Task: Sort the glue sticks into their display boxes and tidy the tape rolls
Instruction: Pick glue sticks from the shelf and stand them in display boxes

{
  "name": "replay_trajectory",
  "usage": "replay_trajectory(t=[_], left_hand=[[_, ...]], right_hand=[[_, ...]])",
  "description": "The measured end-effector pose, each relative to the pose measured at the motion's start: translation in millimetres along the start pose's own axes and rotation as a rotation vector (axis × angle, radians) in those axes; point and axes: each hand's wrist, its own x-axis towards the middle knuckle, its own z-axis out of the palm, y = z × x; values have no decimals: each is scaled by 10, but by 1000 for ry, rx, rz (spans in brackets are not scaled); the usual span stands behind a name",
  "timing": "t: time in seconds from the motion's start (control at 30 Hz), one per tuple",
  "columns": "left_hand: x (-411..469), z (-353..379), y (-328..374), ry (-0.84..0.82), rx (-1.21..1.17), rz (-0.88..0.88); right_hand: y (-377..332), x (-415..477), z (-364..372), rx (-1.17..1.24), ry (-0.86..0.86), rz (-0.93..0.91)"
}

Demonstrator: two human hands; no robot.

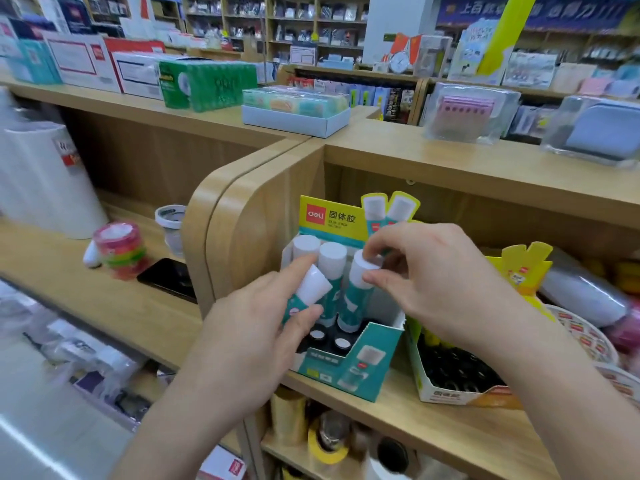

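Shelf [450, 427], glue stick [351, 306] between right fingers [381, 242]

Teal box [367, 363] front slots [317, 336] free; standing sticks [331, 263] behind; shelf board [485, 168] overhead.

A pale wooden shelf [433, 420] carries a teal display box [349, 368] directly beneath the left hand [249, 341] and the right hand [440, 282]. A yellow display box [446, 393] stands just beside it, under the right wrist. Left of the left hand, a second wooden shelf [86, 299] bears stacked coloured tape rolls [121, 251] and, nearer that hand, a dark phone [169, 278] lying flat.
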Motion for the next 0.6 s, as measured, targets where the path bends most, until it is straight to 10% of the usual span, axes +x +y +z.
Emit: replay_trajectory(t=[0.2, 0.6], left_hand=[[5, -65, 56, 55, 432, 102], [154, -339, 284, 28, 485, 289]], right_hand=[[-30, 47, -54, -94, -71, 34], [47, 57, -25, -220, -174, -122]])
